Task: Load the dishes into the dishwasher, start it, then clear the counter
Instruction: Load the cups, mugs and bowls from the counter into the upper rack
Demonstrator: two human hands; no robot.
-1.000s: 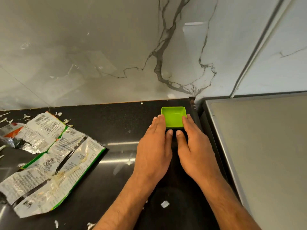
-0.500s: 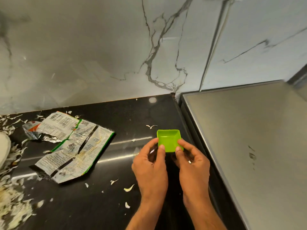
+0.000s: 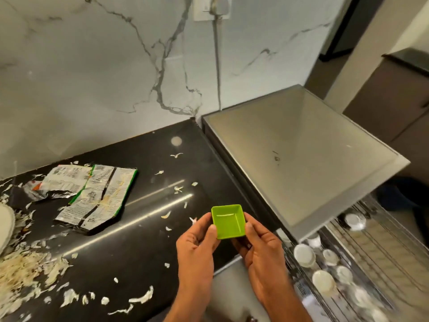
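Green dish held in both hands, on its way to the rack.

The dishwasher (image 3: 301, 163) stands right of the black counter (image 3: 144, 228), its rack (image 3: 362, 259) pulled out below with pale cups already in it. The left hand (image 3: 197, 249) and right hand (image 3: 262, 249) pinch the small dish (image 3: 228, 221) between thumbs and curled fingers, just above the counter's near edge. Best to keep it level, swing it right, and set it in a free gap between the cups, well clear of the wrappers (image 3: 92, 194) and scraps (image 3: 25, 270).
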